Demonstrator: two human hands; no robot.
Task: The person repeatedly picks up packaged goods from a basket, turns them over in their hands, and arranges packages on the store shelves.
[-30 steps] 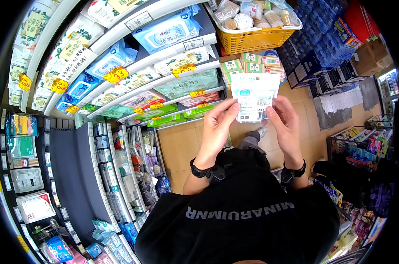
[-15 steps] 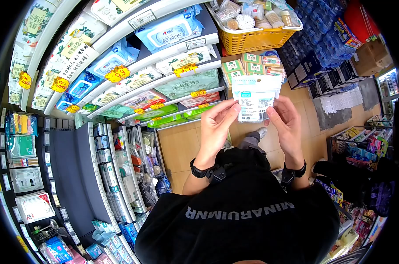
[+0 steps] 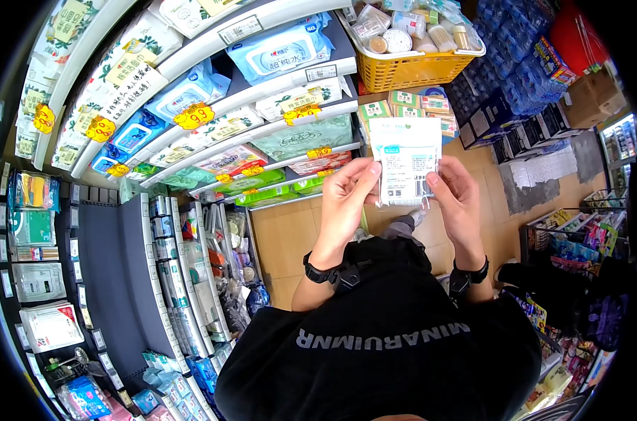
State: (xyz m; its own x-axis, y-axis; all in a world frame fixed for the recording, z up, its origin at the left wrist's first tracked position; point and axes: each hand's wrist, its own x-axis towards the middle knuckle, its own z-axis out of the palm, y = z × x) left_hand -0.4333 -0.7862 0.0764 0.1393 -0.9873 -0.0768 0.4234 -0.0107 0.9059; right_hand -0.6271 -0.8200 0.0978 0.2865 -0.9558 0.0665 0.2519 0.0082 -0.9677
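A small white and light blue packet (image 3: pixel 405 165), with printed text and a barcode facing up, is held out in front of the body. My left hand (image 3: pixel 350 193) pinches its left edge between thumb and fingers. On the opposite edge, my right hand (image 3: pixel 457 193) grips with the thumb on the printed face and the fingers behind. Small boxed packs (image 3: pixel 406 104) lie just beyond the packet, below a yellow basket (image 3: pixel 409 73) filled with small tubs and packages.
Shelves of wipes and tissue packs (image 3: pixel 283 52) curve along the left and front. Hanging goods (image 3: pixel 234 252) are at the lower left. Bottled water (image 3: pixel 522 63), cartons (image 3: pixel 592 95) and a wire rack (image 3: pixel 578 231) stand at the right. Another person's dark clothing (image 3: pixel 553 277) shows there.
The packet's lower edge has come slightly closer to the body, and its printed face is more fully in view. Both hands keep their hold. The shelves have shifted slightly in the view.
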